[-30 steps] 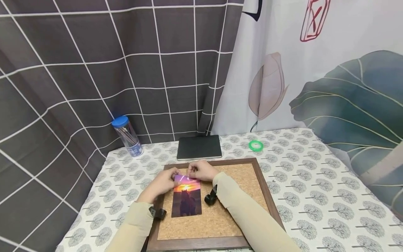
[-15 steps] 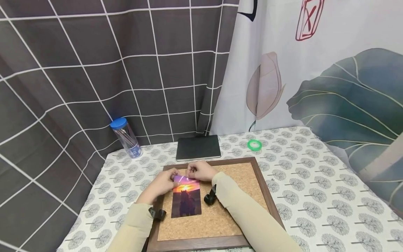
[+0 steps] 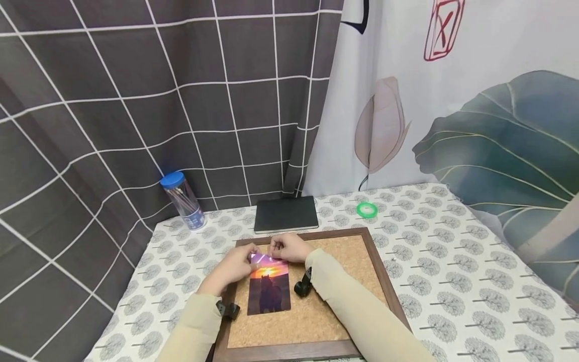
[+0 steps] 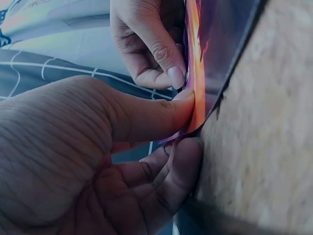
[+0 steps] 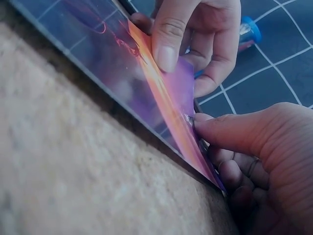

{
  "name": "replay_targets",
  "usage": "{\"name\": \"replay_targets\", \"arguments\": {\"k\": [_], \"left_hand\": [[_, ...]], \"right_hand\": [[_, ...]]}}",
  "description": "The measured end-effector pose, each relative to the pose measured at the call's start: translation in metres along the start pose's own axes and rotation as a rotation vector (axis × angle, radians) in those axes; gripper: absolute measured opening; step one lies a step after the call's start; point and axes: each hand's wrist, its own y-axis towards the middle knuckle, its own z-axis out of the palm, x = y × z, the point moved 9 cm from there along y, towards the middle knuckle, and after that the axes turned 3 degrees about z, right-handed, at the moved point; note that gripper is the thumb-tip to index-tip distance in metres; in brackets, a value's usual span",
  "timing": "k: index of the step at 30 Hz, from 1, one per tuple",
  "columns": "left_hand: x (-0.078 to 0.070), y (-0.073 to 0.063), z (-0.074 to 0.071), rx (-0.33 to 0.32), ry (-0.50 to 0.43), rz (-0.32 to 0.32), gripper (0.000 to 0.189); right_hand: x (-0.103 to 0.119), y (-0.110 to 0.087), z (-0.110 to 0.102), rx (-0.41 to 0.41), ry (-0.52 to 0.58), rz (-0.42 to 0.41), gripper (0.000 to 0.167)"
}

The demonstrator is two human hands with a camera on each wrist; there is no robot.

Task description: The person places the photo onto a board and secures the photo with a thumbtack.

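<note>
A photo point(image 3: 270, 291) of a horse against a purple and orange sunset lies on the left part of a wood-framed cork board point(image 3: 334, 306). My left hand point(image 3: 233, 264) pinches its upper left corner between thumb and fingers. Along the top edge, my right hand point(image 3: 291, 247) also pinches the photo, thumb on the picture side and fingers curled behind. Both wrist views show the photo's top strip point(image 5: 159, 81) bent up from the board. By my right thumb's tip sits a small shiny spot point(image 5: 190, 119), too small to identify. The right fingertips are partly hidden.
Behind the board lies a black notebook point(image 3: 286, 213). A green tape roll point(image 3: 367, 210) is at the back right. At the back left stands a clear tube point(image 3: 184, 201) with a blue lid and thin sticks inside. Tree-patterned cloth point(image 3: 443, 281) covers the table; curtains hang behind.
The head view shifts slightly. Both hands keep their hold at the photo's top edge, and the photo stays in the same place on the board.
</note>
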Motion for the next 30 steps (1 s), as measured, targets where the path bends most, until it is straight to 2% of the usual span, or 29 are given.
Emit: {"name": "replay_targets", "arguments": {"k": [5, 9, 14, 20, 26, 30], "left_hand": [[-0.003, -0.002, -0.004, 0.017, 0.056, 0.036, 0.028], [-0.001, -0.001, -0.007, 0.019, 0.038, 0.026, 0.029], [0.005, -0.001, -0.011, 0.007, 0.032, -0.012, 0.028], [0.005, -0.005, -0.015, -0.030, -0.048, 0.019, 0.026], [0.008, -0.003, -0.012, 0.011, -0.086, -0.033, 0.025], [0.015, -0.004, -0.008, 0.015, -0.109, -0.074, 0.026]], "right_hand": [[0.004, 0.002, 0.001, 0.018, 0.016, -0.009, 0.010], [0.007, 0.002, -0.002, 0.008, 0.022, -0.016, 0.011], [0.009, 0.002, 0.000, 0.034, 0.027, -0.023, 0.010], [0.009, 0.000, -0.002, 0.049, 0.018, 0.005, 0.008], [0.006, 0.000, -0.004, 0.064, -0.027, -0.007, 0.006], [0.008, -0.002, -0.011, 0.068, -0.037, -0.010, 0.005]]}}
